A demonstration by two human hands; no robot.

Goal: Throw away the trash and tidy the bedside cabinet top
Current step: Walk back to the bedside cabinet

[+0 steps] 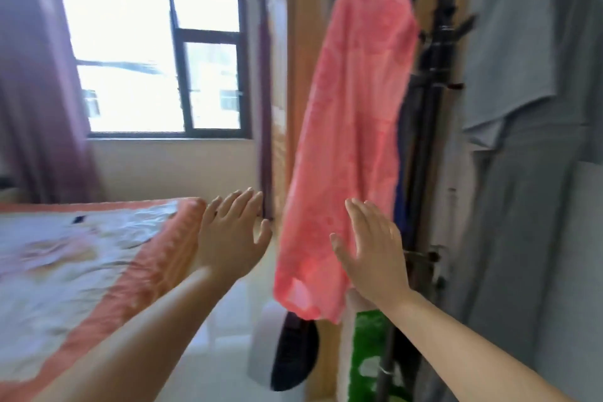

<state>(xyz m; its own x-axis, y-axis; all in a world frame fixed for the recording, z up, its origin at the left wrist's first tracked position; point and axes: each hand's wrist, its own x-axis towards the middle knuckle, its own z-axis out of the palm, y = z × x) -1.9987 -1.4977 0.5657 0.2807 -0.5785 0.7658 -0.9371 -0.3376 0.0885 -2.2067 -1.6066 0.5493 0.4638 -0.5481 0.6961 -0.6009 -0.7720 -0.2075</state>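
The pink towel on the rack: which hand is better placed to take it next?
Probably the right hand: it is open, directly in front of the pink towel. The left hand, also open, is beside it, nearer the bed.

A bed (81, 254) lies left, a window (153, 55) behind it, a hanging towel (352, 140) right.

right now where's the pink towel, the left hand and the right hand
pink towel (352, 140), head view, middle of the hanging cloth
left hand (233, 238), head view, back of the hand
right hand (375, 248), head view, back of the hand

Pink towel (349, 140); purple curtain (39, 91)
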